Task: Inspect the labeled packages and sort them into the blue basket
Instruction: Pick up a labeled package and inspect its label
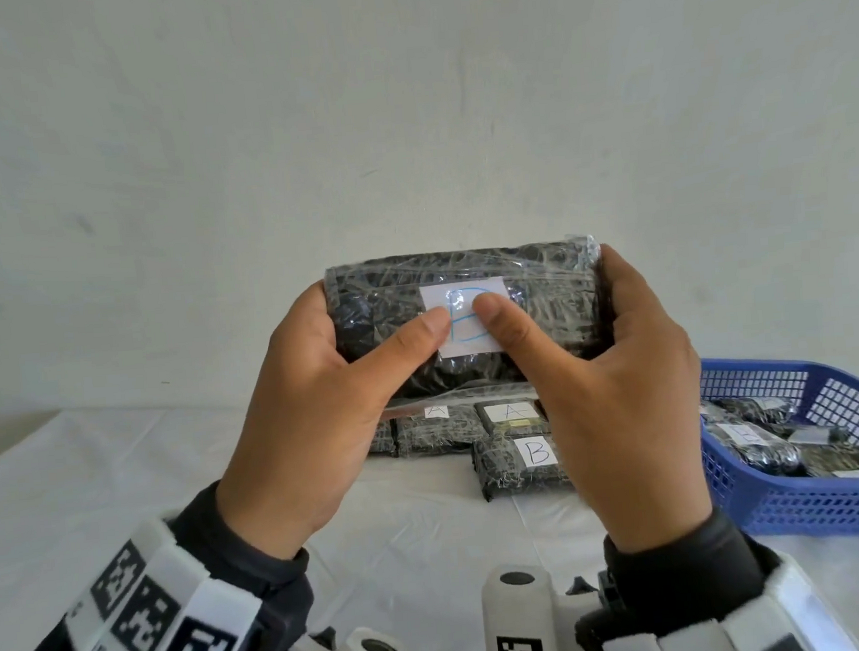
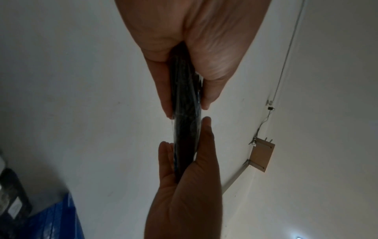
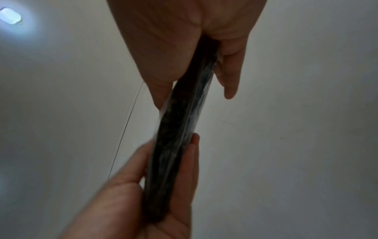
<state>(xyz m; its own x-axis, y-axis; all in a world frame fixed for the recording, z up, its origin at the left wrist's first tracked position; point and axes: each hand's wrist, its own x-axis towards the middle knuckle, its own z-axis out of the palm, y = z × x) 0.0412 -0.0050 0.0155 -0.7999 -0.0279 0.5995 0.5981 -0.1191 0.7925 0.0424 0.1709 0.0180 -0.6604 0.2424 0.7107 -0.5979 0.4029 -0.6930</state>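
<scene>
I hold a black, plastic-wrapped package (image 1: pixel 541 287) up in front of me with both hands. My left hand (image 1: pixel 339 367) grips its left end and my right hand (image 1: pixel 602 359) its right end. Both thumbs press on its white label (image 1: pixel 469 345), partly hiding a blue letter. The wrist views show the package edge-on (image 2: pixel 186 129) (image 3: pixel 175 129), pinched between thumbs and fingers. The blue basket (image 1: pixel 806 507) stands at the right with several wrapped packages in it.
On the white tablecloth (image 1: pixel 124 499) behind my hands lie more packages: two labeled A (image 1: pixel 512 412) (image 1: pixel 436 412) and one labeled B (image 1: pixel 535 452). A plain white wall rises behind the table.
</scene>
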